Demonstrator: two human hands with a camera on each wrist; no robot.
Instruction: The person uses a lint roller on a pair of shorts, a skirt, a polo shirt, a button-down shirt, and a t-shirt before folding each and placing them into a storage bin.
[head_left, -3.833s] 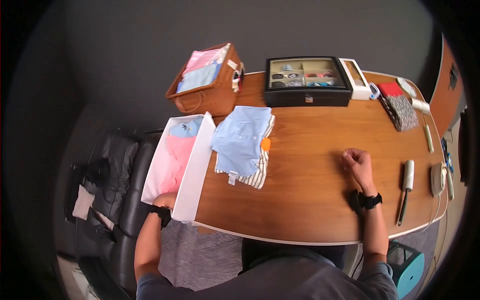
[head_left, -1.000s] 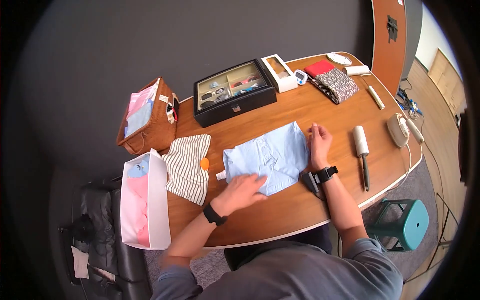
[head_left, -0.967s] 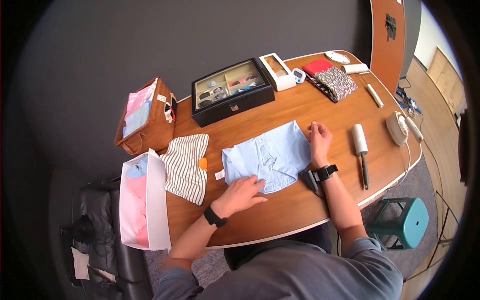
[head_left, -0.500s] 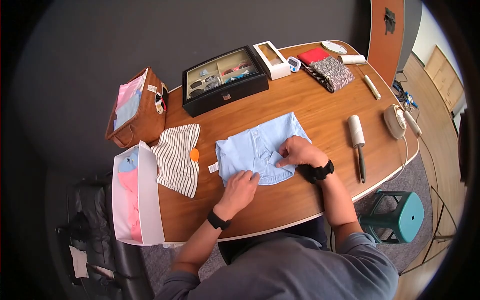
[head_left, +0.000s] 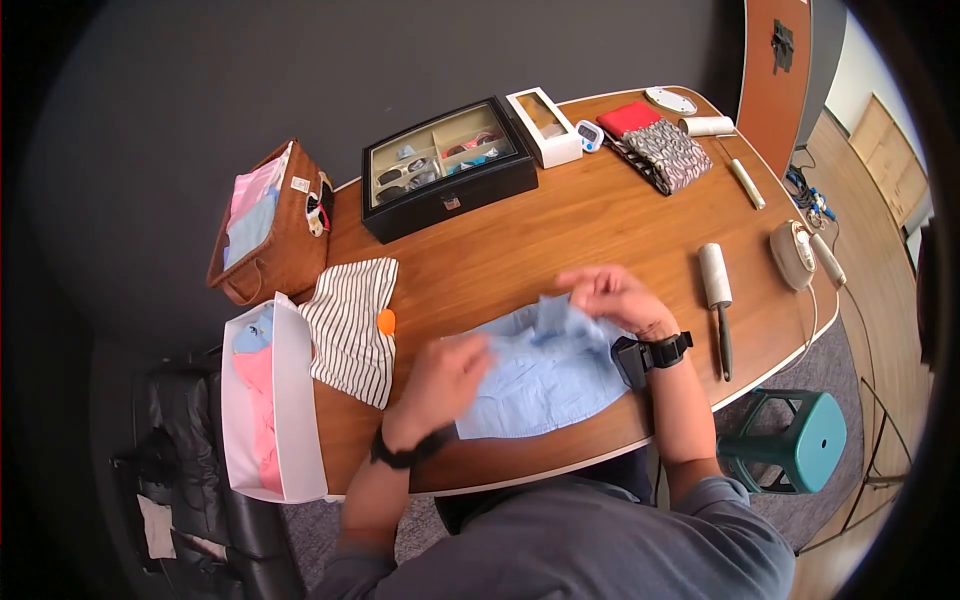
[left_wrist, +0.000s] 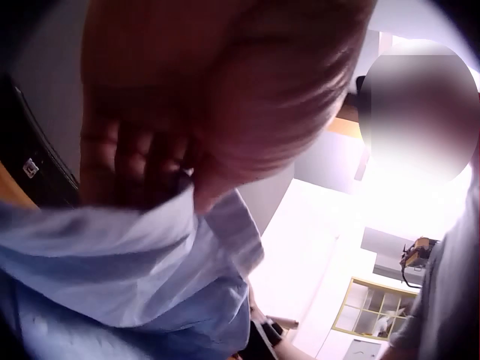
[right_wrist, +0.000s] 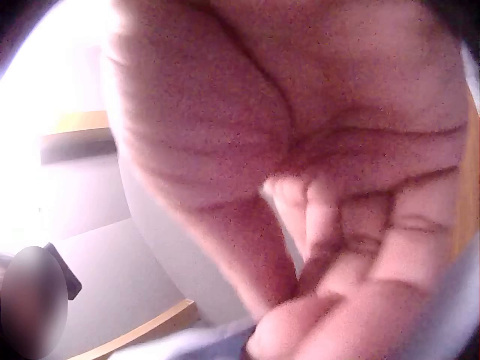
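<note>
The light blue shirt (head_left: 545, 390) lay on the wooden table (head_left: 470, 235) near its closest edge, its upper part lifted and bunched between the two hands. The left hand (head_left: 435, 385) pinched it, thumb and fingers clamped on a fold of the cloth, as the left wrist view showed. The right hand (head_left: 620, 300) held the shirt's far portion at one o'clock, its thumb pressed to the index finger with cloth at the tips.

Round the shirt, a striped garment (head_left: 350, 325) with an orange patch (head_left: 386, 322) lay at ten o'clock, and an open white box (head_left: 300, 400) with pink and blue clothes stood at nine. Also towards ten stood a brown basket (head_left: 290, 250) of folded clothes; the print on its pale tag (head_left: 300, 184) was too small to read. At eleven sat a black eyewear case (head_left: 490, 185) with a clear lid, and at twelve a white windowed box (head_left: 558, 150) and a small timer (head_left: 590, 136), its display illegible. A red and patterned cloth bundle (head_left: 672, 158) lay at one, while a lint roller (head_left: 714, 275) and, farther out, an iron (head_left: 791, 255) were at two.
</note>
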